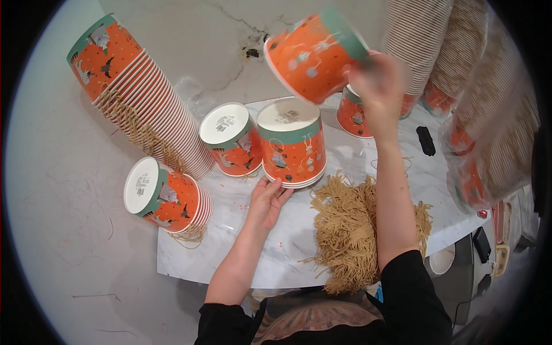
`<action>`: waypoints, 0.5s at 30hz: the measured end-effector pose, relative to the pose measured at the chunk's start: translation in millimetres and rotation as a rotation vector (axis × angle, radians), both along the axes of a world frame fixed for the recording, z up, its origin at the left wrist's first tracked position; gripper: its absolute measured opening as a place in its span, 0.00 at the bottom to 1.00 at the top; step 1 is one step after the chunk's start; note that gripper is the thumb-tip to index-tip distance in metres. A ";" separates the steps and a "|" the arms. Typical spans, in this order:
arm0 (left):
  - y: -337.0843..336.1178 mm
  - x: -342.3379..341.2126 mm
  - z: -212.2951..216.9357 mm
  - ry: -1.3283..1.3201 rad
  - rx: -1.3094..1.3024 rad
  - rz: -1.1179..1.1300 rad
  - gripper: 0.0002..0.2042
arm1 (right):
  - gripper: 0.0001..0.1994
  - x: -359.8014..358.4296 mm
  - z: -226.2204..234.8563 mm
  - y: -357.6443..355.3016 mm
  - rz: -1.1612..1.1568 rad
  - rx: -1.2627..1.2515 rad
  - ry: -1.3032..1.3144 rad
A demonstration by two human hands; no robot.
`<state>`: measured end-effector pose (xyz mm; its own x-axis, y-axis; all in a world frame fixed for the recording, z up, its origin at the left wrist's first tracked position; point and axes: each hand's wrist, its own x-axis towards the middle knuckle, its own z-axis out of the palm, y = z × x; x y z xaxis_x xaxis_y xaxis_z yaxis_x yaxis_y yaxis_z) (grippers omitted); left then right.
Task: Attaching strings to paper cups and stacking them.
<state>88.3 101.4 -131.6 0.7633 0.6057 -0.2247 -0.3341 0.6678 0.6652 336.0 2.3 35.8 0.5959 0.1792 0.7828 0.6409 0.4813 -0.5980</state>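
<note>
My right hand [376,86] is raised and blurred, gripping an orange paper cup with a green band [310,54], tilted on its side above the table. My left hand [267,198] rests on the marble tabletop [230,253] with fingers spread, its fingertips touching the base of an upside-down stack of orange cups [291,144]. A second upside-down stack [233,138] stands just left of it. A pile of tan string handles [348,230] lies between my forearms.
A long leaning stack of cups [138,92] lies at the back left, a short stack on its side [164,195] at the left edge. Tall bagged cup stacks [477,103] fill the right. A small black object [425,141] lies near another cup [353,115].
</note>
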 end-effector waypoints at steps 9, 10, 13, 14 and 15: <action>1.2 -4.2 3.6 -0.006 -0.015 -0.086 0.20 | 0.16 30.2 -61.1 20.5 -0.223 -0.279 -0.216; 2.5 -6.5 5.2 -0.020 -0.035 -0.103 0.21 | 0.16 30.0 -65.2 21.8 -0.221 -0.279 -0.214; 2.7 -10.6 5.6 -0.045 -0.046 -0.128 0.23 | 0.18 27.6 -75.1 25.3 -0.227 -0.483 -0.467; 2.4 -10.8 6.3 -0.044 -0.045 -0.128 0.23 | 0.18 27.2 -79.8 28.1 -0.228 -0.482 -0.467; 1.7 -11.0 7.5 -0.066 -0.046 -0.133 0.23 | 0.18 27.7 -87.6 32.2 -0.216 -0.523 -0.472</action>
<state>77.3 103.1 -124.0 0.8502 0.4884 -0.1965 -0.2827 0.7384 0.6123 363.7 34.6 -51.9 0.2813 0.5161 0.8090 0.9349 0.0427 -0.3523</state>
